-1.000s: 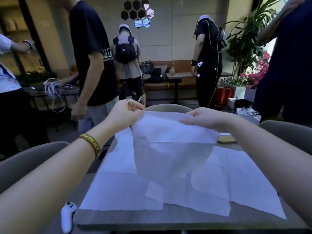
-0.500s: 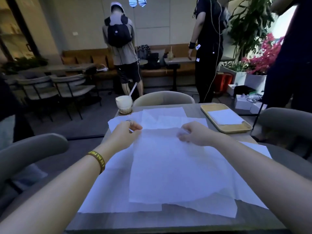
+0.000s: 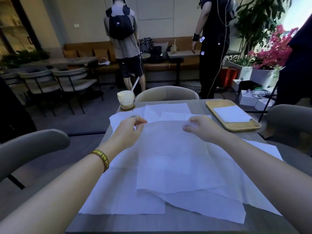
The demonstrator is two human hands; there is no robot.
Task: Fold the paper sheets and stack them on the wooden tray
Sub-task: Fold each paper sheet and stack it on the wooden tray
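A thin white paper sheet [image 3: 170,156] lies spread on top of several other loose sheets [image 3: 121,198] covering the table. My left hand [image 3: 130,130] pinches its far left corner; a ring sits on one finger. My right hand [image 3: 200,127] pinches the far right corner, fingers curled on the edge. At the far right of the table stands the wooden tray [image 3: 243,126] with a folded white sheet [image 3: 232,114] lying in it.
A glass with a pale drink and a straw [image 3: 125,100] stands on a coaster at the table's far left corner. Grey chairs [image 3: 167,93] ring the table. Two people stand beyond, near a bench, and flower pots [image 3: 263,71] sit at right.
The sheet, held up in the air a second ago, has come down flat onto the other sheets. Both hands still pinch its far corners. The view has tilted down, showing the tray.
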